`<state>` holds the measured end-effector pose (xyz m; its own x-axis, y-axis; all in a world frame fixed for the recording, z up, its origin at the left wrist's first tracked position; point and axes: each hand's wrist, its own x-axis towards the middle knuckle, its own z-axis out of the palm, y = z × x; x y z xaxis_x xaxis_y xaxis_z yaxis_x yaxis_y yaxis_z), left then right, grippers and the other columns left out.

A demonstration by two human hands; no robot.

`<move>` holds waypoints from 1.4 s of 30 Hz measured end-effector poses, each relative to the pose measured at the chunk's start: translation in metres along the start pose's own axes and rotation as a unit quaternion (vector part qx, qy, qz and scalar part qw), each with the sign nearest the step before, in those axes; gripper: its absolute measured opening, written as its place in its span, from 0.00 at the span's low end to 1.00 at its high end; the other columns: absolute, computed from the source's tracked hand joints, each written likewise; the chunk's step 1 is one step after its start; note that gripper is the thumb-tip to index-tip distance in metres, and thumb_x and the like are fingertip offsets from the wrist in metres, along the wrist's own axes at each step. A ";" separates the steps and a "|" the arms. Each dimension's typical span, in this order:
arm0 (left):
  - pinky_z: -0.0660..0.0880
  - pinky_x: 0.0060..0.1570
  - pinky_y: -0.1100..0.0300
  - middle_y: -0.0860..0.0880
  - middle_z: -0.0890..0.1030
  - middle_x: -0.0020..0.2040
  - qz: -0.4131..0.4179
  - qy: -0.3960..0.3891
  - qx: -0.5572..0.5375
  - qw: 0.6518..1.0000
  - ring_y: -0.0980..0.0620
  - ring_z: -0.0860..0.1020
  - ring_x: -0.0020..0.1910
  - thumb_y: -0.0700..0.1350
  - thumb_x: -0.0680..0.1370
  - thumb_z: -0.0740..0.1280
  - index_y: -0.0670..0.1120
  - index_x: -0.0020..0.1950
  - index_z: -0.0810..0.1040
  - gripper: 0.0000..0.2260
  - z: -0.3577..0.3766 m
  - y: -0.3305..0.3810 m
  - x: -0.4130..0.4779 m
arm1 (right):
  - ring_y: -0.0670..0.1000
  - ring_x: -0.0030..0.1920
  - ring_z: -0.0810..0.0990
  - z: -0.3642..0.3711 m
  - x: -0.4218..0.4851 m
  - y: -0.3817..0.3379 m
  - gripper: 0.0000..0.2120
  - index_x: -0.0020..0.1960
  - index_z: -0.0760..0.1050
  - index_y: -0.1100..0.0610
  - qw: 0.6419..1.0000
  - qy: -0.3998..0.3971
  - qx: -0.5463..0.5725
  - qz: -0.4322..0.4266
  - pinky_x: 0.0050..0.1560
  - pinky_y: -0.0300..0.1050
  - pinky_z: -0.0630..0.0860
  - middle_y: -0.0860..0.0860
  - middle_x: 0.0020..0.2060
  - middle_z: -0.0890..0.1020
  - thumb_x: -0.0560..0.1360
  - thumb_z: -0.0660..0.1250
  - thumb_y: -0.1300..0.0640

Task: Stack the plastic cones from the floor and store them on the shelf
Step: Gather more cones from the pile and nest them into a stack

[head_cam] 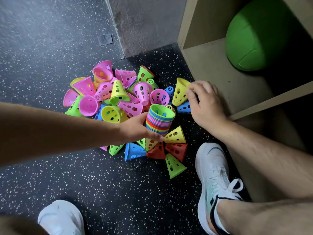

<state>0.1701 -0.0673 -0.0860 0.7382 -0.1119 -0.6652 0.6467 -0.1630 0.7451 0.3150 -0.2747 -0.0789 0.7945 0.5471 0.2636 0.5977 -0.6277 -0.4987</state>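
Note:
A pile of loose plastic cones (118, 97) in pink, yellow, green, blue and red lies on the dark speckled floor. My left hand (138, 129) grips a multicoloured stack of nested cones (160, 118), wide ends up, with a green one innermost. My right hand (203, 102) pinches the rim of a single yellow cone (180, 92) at the pile's right edge, just in front of the shelf. The beige wooden shelf (220, 72) stands at the right, its lower compartment open toward me.
A big green ball (257, 34) fills the back of the shelf compartment. My two white shoes (215, 180) (61, 217) stand on the floor near the pile. A grey wall corner (135, 26) rises behind the cones.

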 end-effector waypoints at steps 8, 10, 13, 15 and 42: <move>0.78 0.66 0.49 0.50 0.86 0.55 0.011 -0.002 -0.004 1.000 0.52 0.85 0.56 0.43 0.67 0.83 0.51 0.64 0.76 0.29 0.005 0.006 0.003 | 0.52 0.56 0.79 -0.012 0.000 -0.024 0.10 0.59 0.79 0.61 0.988 -0.039 0.140 -0.059 0.61 0.41 0.73 0.55 0.56 0.81 0.82 0.63 0.58; 0.78 0.65 0.50 0.49 0.86 0.55 0.017 0.000 -0.005 1.000 0.51 0.85 0.56 0.43 0.68 0.82 0.50 0.64 0.77 0.27 0.005 0.009 0.006 | 0.51 0.56 0.79 -0.009 -0.006 -0.022 0.11 0.59 0.80 0.59 0.979 -0.097 0.163 -0.075 0.59 0.45 0.75 0.52 0.54 0.81 0.82 0.63 0.55; 0.78 0.65 0.49 0.49 0.87 0.54 0.020 -0.002 -0.004 1.000 0.50 0.85 0.55 0.44 0.67 0.83 0.49 0.63 0.77 0.27 0.006 0.010 0.010 | 0.46 0.56 0.79 -0.007 -0.012 -0.016 0.11 0.59 0.79 0.54 0.959 -0.193 0.198 -0.057 0.58 0.40 0.73 0.47 0.53 0.82 0.82 0.63 0.51; 0.78 0.65 0.49 0.49 0.87 0.54 0.013 0.000 -0.002 1.000 0.50 0.85 0.56 0.47 0.64 0.84 0.50 0.64 0.77 0.31 0.006 0.008 0.012 | 0.46 0.54 0.80 -0.003 -0.012 -0.009 0.10 0.58 0.78 0.55 0.956 -0.177 0.233 -0.002 0.55 0.38 0.74 0.48 0.51 0.82 0.83 0.62 0.53; 0.79 0.63 0.52 0.49 0.86 0.54 0.007 -0.011 -0.015 1.000 0.51 0.84 0.55 0.44 0.68 0.83 0.49 0.63 0.77 0.26 0.001 0.008 0.013 | 0.50 0.46 0.77 -0.003 0.035 -0.015 0.08 0.53 0.78 0.55 0.980 -0.053 0.182 0.057 0.50 0.48 0.76 0.50 0.45 0.81 0.83 0.62 0.53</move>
<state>0.1845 -0.0711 -0.0886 0.7436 -0.1354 -0.6547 0.6415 -0.1313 0.7558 0.3343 -0.2476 -0.0594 0.8267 0.5515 0.1117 0.4126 -0.4592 -0.7867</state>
